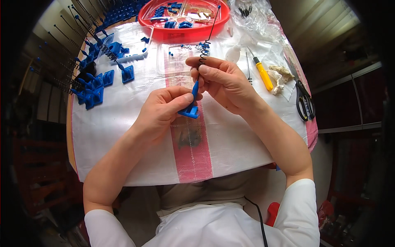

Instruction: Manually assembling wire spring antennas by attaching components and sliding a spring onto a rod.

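Observation:
My left hand (168, 108) is closed around a blue plastic base (190, 110) with a tapered stem, thumb pressed against its side. Just above it, my right hand (220, 80) pinches a black coiled spring wire (204, 53) between thumb and fingers. The wire rises nearly upright from the stem and ends in a small blue tip. Fingers hide the spot where wire and stem meet. Behind the hands lie small white and blue beads (191, 46) on the sheet. A similar blue base with a coil (128, 74) stands to the left.
Several finished-looking blue pieces with wires (92, 90) crowd the left edge. A red basin (144, 18) of parts and a clear plastic tray (131, 57) sit at the back. To the right lie a yellow-handled screwdriver (263, 75), black-handled scissors (303, 101) and crumpled cloth (280, 77).

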Demonstrator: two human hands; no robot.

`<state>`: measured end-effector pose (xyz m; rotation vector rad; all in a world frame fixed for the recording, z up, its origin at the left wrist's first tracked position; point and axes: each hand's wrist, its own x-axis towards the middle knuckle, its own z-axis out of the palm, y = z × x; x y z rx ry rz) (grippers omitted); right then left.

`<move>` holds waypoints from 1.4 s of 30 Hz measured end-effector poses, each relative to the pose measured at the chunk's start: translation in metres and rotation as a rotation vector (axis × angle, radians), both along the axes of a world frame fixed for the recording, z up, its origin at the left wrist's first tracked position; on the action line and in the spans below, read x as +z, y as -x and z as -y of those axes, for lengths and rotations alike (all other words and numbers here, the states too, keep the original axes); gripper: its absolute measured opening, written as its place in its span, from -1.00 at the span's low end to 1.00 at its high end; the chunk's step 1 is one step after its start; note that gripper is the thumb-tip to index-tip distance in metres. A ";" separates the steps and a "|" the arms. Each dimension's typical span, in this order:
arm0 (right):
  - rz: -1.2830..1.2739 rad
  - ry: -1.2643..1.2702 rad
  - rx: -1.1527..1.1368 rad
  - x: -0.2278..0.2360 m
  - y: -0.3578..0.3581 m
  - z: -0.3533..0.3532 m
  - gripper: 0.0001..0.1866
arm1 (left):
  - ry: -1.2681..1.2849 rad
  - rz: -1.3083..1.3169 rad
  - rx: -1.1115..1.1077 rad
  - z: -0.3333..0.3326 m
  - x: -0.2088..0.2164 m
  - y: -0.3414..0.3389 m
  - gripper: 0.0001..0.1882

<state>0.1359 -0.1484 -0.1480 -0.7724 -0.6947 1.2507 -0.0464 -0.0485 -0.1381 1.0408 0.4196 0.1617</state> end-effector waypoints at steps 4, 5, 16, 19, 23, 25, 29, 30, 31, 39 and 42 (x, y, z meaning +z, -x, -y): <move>-0.027 0.009 -0.021 0.001 0.003 0.000 -0.66 | 0.042 0.031 -0.054 -0.005 -0.003 0.000 -0.76; -0.008 0.022 -0.021 0.002 0.002 0.001 -0.65 | 0.049 0.019 -0.052 -0.005 -0.001 0.001 -0.77; 0.331 0.090 0.010 0.001 0.006 0.001 -0.76 | 0.011 0.041 -0.031 -0.010 -0.007 0.001 -0.79; 0.278 0.096 0.033 0.001 0.005 0.004 -0.77 | -0.011 0.037 -0.020 -0.013 -0.007 0.000 -0.78; 0.371 0.064 -0.025 0.001 0.004 0.001 -0.79 | -0.015 0.022 0.009 -0.012 -0.007 -0.001 -0.80; 0.420 0.052 -0.035 -0.001 0.004 0.001 -0.79 | -0.008 0.016 0.002 -0.013 -0.006 0.000 -0.78; 0.426 0.046 -0.013 0.002 0.004 0.003 -0.79 | 0.046 0.067 -0.072 -0.019 -0.005 0.001 -0.70; 0.419 0.042 -0.013 0.002 0.004 0.003 -0.79 | 0.077 0.092 -0.091 -0.021 -0.005 0.001 -0.68; 0.415 0.039 -0.013 0.002 0.002 0.001 -0.79 | 0.062 0.086 -0.083 -0.021 -0.004 0.001 -0.68; 0.461 0.020 -0.033 0.002 0.004 0.001 -0.79 | 0.005 0.078 -0.091 -0.024 -0.010 0.001 -0.71; 0.407 0.011 0.000 0.000 0.004 0.000 -0.80 | 0.028 0.086 -0.105 -0.025 -0.012 0.002 -0.72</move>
